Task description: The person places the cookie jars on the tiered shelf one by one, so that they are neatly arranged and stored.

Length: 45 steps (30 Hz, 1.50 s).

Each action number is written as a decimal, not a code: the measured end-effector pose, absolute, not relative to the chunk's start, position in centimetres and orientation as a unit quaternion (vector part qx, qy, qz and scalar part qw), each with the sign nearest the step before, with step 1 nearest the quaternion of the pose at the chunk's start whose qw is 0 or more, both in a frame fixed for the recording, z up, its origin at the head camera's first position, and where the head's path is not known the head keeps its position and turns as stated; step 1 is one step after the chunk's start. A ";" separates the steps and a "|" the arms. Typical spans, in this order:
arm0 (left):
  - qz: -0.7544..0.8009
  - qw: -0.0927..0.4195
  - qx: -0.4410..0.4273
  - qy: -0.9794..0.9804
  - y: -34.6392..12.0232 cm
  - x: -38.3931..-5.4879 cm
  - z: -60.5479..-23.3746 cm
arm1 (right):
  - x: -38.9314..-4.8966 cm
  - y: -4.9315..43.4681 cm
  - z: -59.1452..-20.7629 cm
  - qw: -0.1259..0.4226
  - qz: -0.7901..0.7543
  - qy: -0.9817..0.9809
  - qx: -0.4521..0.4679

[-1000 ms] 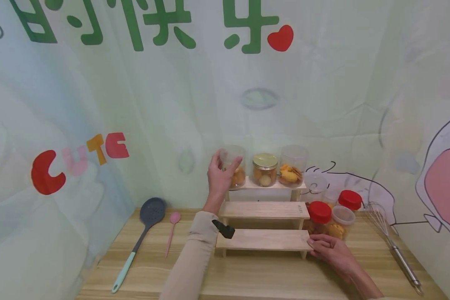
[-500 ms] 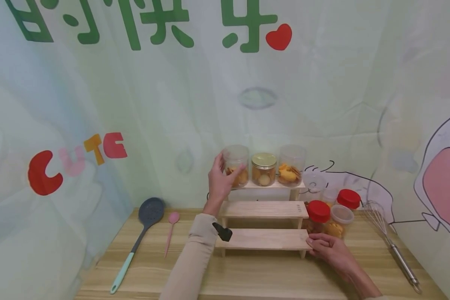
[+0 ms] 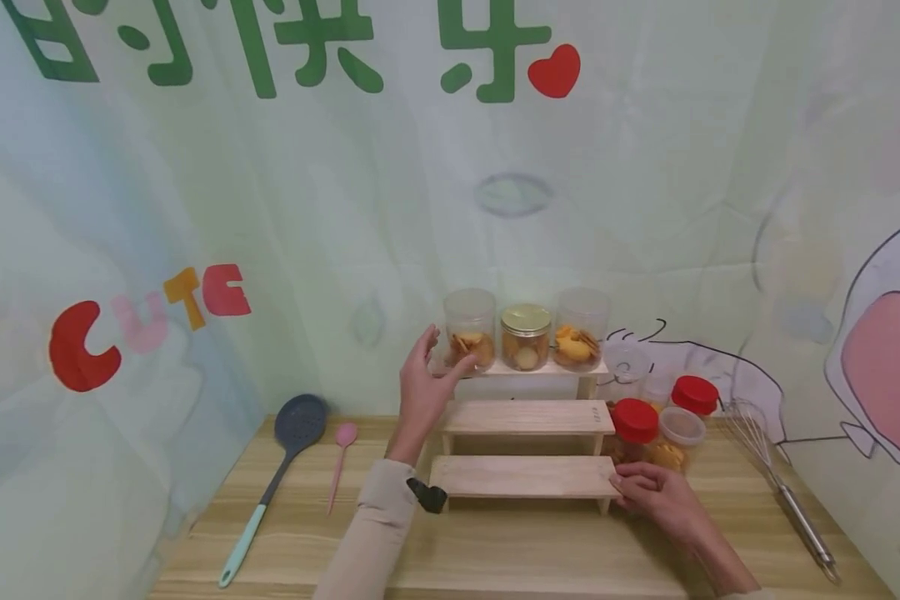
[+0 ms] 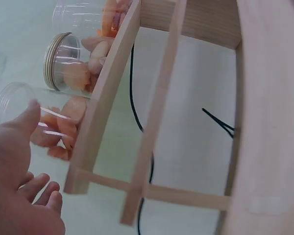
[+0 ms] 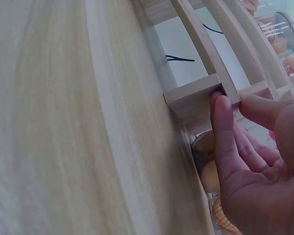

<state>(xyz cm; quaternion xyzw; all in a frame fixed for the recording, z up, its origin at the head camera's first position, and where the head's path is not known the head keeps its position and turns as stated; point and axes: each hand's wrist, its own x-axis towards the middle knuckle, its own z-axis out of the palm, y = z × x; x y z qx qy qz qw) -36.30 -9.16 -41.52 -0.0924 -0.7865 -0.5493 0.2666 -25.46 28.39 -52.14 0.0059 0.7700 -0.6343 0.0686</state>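
A three-step wooden rack [image 3: 528,417] stands on the table, with three clear jars along its top step. My left hand [image 3: 426,392] is beside the left jar [image 3: 470,333], thumb and fingers spread and no longer round it. In the left wrist view the thumb [image 4: 27,117] overlaps this jar; I cannot tell whether it touches. The gold-lidded jar [image 3: 526,337] is in the middle and the right jar [image 3: 580,333] holds yellow and brown snacks. My right hand [image 3: 663,500] pinches the bottom step's right end between thumb and fingers, also seen in the right wrist view.
Right of the rack stand red-lidded jars [image 3: 634,421] and a clear-lidded tub [image 3: 678,433]. A whisk [image 3: 783,483] lies farther right. On the left lie a slotted turner [image 3: 292,450] and a pink spoon [image 3: 342,458]. A printed curtain [image 3: 375,208] hangs close behind.
My left hand has let go of the left jar and drawn back a little to the left and down. The jar stands on the top step. The right hand keeps its grip on the rack.
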 end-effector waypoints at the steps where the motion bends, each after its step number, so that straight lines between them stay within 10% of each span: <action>1: -0.559 0.273 -0.085 -0.778 -9.6 -35.8 -42.0 | -25.5 28.3 -52.0 0.065 -0.630 0.774 0.005; 13: -0.572 0.223 0.042 -0.788 -13.5 -30.5 -49.3 | -25.3 27.3 -50.5 -0.022 -0.541 0.841 -0.003; 30: -0.546 0.132 0.002 -0.827 -12.8 -28.6 -51.4 | -25.0 27.4 -45.2 -0.334 -0.350 0.872 -0.072; 45: -0.562 0.110 0.026 -0.819 -12.9 -27.9 -52.8 | -27.6 28.4 -44.4 -0.221 -0.242 0.938 -0.112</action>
